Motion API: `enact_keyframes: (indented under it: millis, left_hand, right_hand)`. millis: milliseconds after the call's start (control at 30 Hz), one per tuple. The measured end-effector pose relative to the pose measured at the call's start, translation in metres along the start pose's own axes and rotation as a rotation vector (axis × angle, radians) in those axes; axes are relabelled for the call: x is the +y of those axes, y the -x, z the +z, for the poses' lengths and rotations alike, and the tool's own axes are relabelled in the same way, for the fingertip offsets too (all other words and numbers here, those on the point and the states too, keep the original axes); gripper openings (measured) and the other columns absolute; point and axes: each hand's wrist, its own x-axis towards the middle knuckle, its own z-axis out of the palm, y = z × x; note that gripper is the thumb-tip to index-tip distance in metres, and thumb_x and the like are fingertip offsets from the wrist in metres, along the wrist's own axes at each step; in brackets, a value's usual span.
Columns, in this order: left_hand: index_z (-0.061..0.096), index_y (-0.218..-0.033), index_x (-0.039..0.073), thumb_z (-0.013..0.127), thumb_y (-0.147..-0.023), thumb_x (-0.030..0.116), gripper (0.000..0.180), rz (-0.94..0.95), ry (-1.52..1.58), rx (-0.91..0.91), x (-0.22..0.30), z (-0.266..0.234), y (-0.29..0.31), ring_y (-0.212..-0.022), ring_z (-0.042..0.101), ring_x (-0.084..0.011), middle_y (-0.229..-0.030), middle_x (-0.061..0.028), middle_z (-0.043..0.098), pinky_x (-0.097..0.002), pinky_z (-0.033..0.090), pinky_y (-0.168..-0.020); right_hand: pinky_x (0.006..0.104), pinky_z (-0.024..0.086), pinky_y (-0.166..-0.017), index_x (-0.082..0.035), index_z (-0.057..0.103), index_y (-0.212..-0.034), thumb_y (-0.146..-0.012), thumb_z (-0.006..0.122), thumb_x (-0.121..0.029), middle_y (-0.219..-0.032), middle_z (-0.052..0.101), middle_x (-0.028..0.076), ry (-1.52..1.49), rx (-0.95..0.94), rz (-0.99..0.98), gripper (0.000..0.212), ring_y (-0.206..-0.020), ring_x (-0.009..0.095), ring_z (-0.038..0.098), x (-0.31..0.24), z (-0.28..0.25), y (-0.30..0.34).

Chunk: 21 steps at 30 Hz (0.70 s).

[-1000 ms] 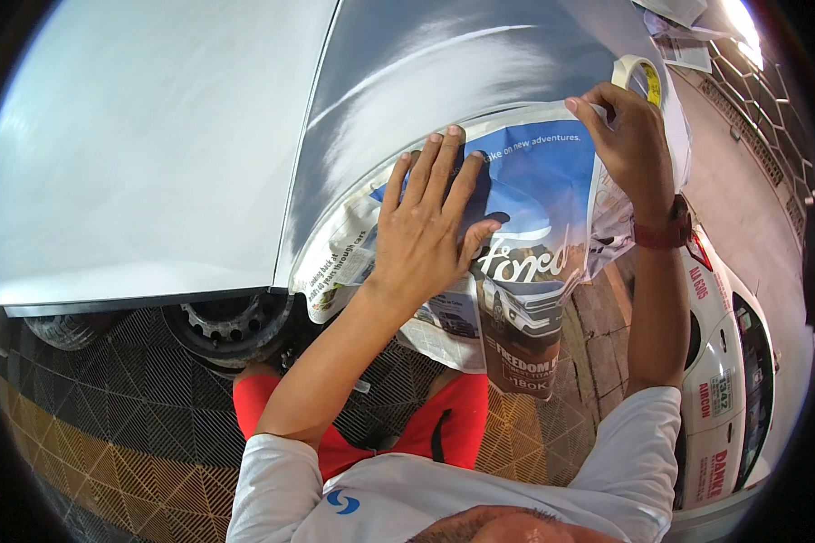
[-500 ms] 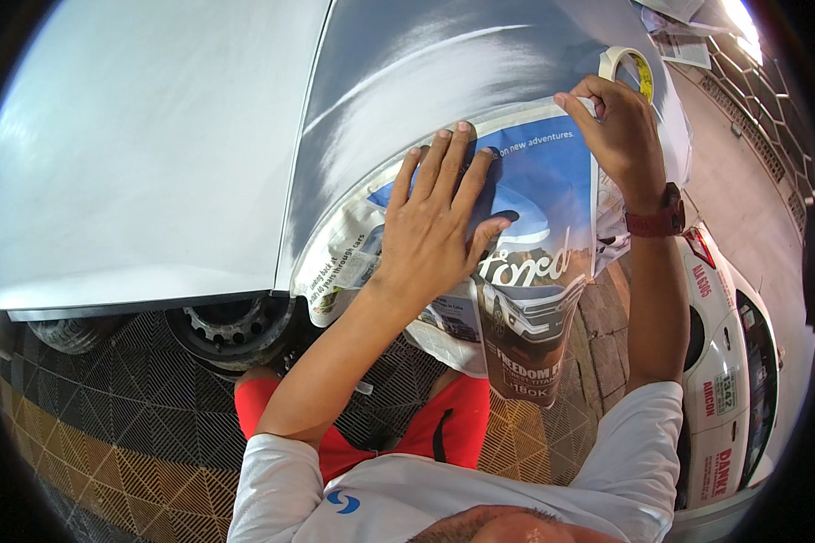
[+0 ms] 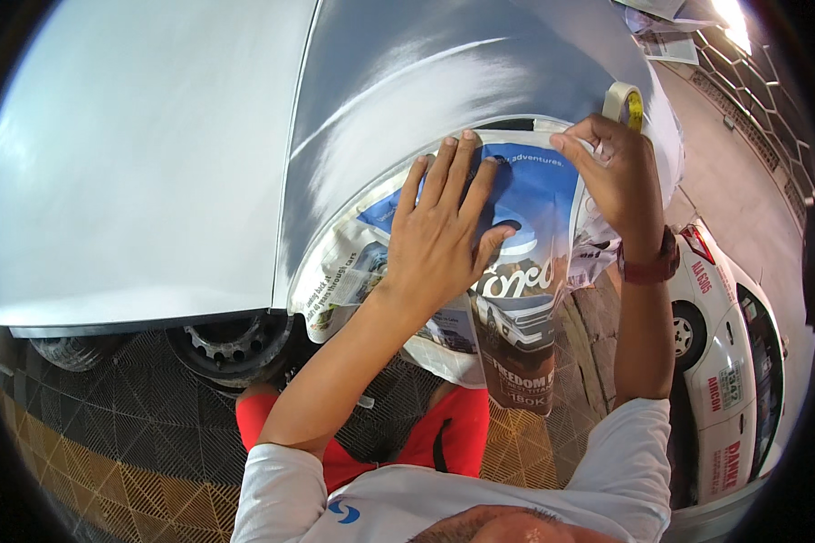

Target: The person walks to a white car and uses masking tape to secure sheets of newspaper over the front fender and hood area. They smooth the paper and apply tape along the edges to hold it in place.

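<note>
A newspaper sheet [image 3: 543,217], mostly a blue car advert, hangs over the wheel arch of a silver-grey car fender [image 3: 407,100]. My left hand [image 3: 439,222] lies flat on it, fingers spread toward the arch rim. At the sheet's upper right corner my right hand [image 3: 611,172] pinches the pale edge between thumb and fingers; whether masking tape is in the pinch too, I cannot tell. A roll of masking tape [image 3: 623,104] with a yellow core stands just beyond my right knuckles; what holds it is hidden. A dark gap [image 3: 516,125] shows between the arch rim and the paper.
The car's pale door panel [image 3: 145,163] fills the left, with a wheel [image 3: 231,344] below it. Patterned floor tiles [image 3: 136,443] lie beneath me. At the right stands a white car [image 3: 720,380] with red lettering. More newspaper [image 3: 666,41] shows at the far right.
My right hand has moved slightly down and left with the newspaper corner, and a dark gap has opened along the arch rim. My left hand still lies flat on the sheet.
</note>
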Motion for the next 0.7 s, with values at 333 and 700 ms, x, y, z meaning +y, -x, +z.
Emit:
enact_keyframes:
  millis: [333, 700]
  left_hand:
    - [0.056, -0.151, 0.001, 0.054, -0.104, 0.064, 0.078, 0.009, -0.047, 0.001, 0.002, 0.001, -0.001, -0.153, 0.043, -0.0444, -0.167, -0.0255, 0.044, -0.0580, 0.031, -0.126]
    - [0.055, -0.151, 0.002, 0.054, -0.105, 0.064, 0.078, 0.016, -0.036, -0.012, 0.008, 0.003, -0.008, -0.154, 0.042, -0.0449, -0.167, -0.0259, 0.044, -0.0584, 0.029, -0.127]
  right_hand:
    - [0.0363, 0.046, -0.059, 0.001, 0.076, -0.091, -0.096, 0.082, -0.023, -0.066, 0.064, 0.009, 0.082, 0.067, 0.092, 0.026, -0.057, 0.018, 0.056, 0.022, 0.011, -0.013]
    - [0.0396, 0.050, -0.061, -0.001, 0.076, -0.091, -0.096, 0.081, -0.027, -0.067, 0.066, 0.014, 0.099, 0.074, 0.084, 0.027, -0.058, 0.028, 0.063, 0.025, 0.021, -0.015]
